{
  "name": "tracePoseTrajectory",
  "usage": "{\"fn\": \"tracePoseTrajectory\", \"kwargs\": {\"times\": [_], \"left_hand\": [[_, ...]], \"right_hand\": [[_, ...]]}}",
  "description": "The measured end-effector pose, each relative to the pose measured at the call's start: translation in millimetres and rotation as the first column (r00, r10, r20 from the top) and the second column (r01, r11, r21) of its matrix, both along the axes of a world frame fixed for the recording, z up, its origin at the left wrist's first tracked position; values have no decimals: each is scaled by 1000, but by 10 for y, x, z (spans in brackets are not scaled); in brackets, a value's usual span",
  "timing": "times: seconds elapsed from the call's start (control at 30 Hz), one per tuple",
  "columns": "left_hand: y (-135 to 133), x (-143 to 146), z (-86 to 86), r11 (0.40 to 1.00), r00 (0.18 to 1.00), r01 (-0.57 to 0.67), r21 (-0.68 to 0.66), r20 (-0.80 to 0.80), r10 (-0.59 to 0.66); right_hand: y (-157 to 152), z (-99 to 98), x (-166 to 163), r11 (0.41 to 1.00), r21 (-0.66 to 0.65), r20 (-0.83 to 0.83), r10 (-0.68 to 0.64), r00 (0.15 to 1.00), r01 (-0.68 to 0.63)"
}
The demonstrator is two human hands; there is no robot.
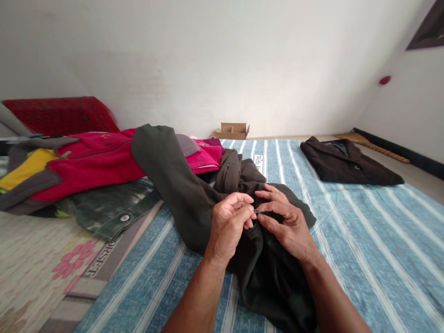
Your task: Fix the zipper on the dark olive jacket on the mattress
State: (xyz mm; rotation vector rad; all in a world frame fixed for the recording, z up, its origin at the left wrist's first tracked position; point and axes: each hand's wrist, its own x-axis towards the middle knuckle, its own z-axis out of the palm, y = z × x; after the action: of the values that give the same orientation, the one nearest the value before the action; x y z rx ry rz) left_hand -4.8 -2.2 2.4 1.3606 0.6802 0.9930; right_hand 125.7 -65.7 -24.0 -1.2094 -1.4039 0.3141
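A crumpled dark green garment (pixel 194 208) lies on the bed in front of me, with a long sleeve or leg stretched to the upper left. Over its middle, my left hand (pixel 231 222) is closed in a pinch, its fingertips almost meeting those of the other hand. My right hand (pixel 286 222) pinches a small dark piece (pixel 257 212) between thumb and forefinger; it looks like a button or zip pull, too small to tell which. The garment's lower part hangs in folds between my forearms.
A blue striped sheet (pixel 381 240) covers the bed. At left lie a pink and grey jacket (pixel 100 157) and green denim (pixel 111 208). A folded dark brown jacket (pixel 350 162) rests at right. By the wall are a cardboard box (pixel 234 134) and a red patterned object (pixel 62 115).
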Motion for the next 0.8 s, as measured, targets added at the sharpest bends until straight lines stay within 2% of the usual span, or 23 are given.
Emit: {"fn": "tracePoseTrajectory", "kwargs": {"times": [0.5,0.8], "left_hand": [[8,-34,-18,997,998,46,67,-46,-43],[47,-65,52,993,979,116,22,-172,-110]], "right_hand": [[-3,10,16,997,-4,-90,75,993,-76],[-11,53,25,997,-37,0,74,997,-74]]}}
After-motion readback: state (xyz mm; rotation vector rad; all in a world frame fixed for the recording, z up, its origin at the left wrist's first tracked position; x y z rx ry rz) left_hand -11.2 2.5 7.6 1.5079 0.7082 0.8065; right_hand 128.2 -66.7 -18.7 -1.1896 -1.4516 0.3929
